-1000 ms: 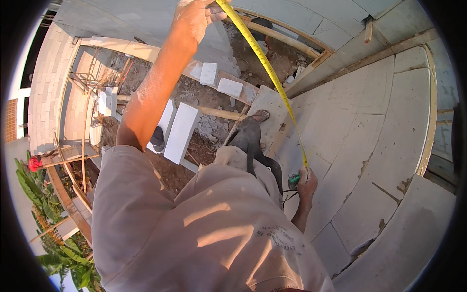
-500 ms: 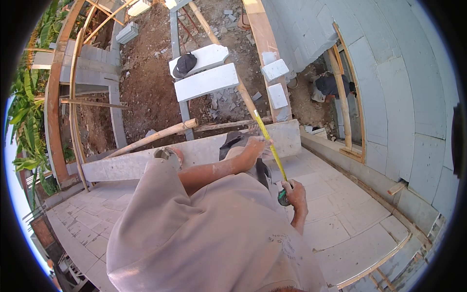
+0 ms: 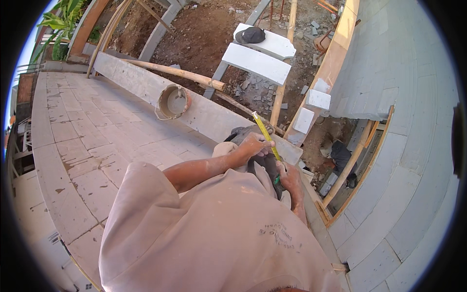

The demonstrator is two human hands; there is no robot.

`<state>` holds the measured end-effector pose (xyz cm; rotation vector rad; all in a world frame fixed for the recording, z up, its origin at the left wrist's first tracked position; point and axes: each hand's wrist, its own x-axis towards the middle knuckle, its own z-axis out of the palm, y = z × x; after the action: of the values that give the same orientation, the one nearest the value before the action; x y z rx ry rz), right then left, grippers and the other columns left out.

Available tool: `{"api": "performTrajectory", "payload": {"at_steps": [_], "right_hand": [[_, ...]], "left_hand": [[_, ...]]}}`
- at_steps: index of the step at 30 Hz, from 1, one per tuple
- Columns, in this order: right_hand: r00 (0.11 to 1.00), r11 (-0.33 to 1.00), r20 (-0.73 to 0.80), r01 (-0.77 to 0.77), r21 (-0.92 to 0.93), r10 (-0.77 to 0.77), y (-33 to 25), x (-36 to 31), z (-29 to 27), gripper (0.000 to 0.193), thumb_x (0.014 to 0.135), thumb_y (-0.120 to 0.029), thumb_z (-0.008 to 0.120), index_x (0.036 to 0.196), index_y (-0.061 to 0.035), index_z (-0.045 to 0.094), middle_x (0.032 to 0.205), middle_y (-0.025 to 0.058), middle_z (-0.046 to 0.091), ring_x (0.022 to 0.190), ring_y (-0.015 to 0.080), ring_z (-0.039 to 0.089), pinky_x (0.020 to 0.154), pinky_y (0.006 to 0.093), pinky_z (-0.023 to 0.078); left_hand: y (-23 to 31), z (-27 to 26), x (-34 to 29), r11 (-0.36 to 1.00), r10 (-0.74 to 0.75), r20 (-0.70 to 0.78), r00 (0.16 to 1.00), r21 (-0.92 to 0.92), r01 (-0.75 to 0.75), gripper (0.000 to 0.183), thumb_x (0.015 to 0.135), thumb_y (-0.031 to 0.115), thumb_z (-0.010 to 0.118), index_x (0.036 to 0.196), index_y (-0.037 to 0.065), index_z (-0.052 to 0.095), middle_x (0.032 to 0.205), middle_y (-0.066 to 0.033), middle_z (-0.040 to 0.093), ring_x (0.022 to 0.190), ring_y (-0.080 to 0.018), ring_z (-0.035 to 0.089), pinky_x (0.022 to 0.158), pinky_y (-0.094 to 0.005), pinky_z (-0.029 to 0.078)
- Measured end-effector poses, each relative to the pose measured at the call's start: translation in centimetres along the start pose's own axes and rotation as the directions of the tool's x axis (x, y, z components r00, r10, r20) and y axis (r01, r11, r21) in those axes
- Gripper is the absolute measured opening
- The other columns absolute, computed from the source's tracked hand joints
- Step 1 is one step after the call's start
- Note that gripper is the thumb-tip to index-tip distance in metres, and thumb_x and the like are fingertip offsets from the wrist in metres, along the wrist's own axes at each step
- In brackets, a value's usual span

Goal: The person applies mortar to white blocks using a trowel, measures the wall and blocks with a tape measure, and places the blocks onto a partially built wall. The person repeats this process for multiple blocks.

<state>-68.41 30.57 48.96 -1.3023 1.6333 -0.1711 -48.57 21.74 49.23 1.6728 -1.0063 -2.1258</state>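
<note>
Fingers of the left hand (image 3: pixel 255 146) were found bent against the yellow blade (image 3: pixel 261 125), a little short of its end; whether they pinched it, we could not tell. The right hand (image 3: pixel 290 177) was closed around the green tape case (image 3: pixel 277 180), in front of the shirt (image 3: pixel 209 219), with a short run of blade between the hands. We judged the tape work only part done: the blade's end appeared to hang free of any block, and the blade was not wound in. Block courses (image 3: pixel 82 121) at the left stood laid; two long white blocks (image 3: pixel 255 63) and two small white blocks (image 3: pixel 318 99) lay loose, unset in our judgement, and the bucket (image 3: pixel 164 100) held grey mix. Beyond the hands we noted the grey slab (image 3: pixel 131 78), its far edge giving onto rubble ground (image 3: pixel 199 39), apparently lower. At the right, the timber frame (image 3: pixel 379 165) and block wall (image 3: pixel 389 214) limited elbow room; the left offered more, save for the bucket beside the slab
</note>
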Motion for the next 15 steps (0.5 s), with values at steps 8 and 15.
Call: {"api": "performTrajectory", "payload": {"at_steps": [8, 15], "right_hand": [[0.93, 0.935, 0.318, 0.267, -0.233, -0.186, -1.5, 4.5, -1.1, 0.045, 0.094, -0.045, 0.051, 0.087, -0.0027, 0.066, 0.084, 0.024, 0.065, 0.085, 0.0438, 0.062, 0.075, 0.05, 0.046], [0.845, 0.871, 0.489, 0.393, -0.294, -0.216, -7.9, 8.4, 0.8, 0.05, 0.093, -0.05, 0.051, 0.083, -0.0041, 0.069, 0.078, 0.0212, 0.066, 0.077, 0.0377, 0.065, 0.071, 0.047, 0.047]], "left_hand": [[-5.8, -0.1, -2.4, 0.948, -0.009, -0.027, 1.0, -0.318, 0.0, 0.038, 0.085, 0.04, 0.073, 0.094, 0.003, 0.072, 0.082, -0.0044, 0.067, 0.072, -0.0135, 0.062, 0.064, -0.0271, 0.053], [-7.4, -4.4, -4.4, 0.901, -0.025, -0.253, 0.967, -0.426, -0.088, 0.039, 0.094, 0.04, 0.06, 0.1, 0.002, 0.069, 0.098, -0.0058, 0.069, 0.086, -0.0153, 0.064, 0.077, -0.0297, 0.053]]}}
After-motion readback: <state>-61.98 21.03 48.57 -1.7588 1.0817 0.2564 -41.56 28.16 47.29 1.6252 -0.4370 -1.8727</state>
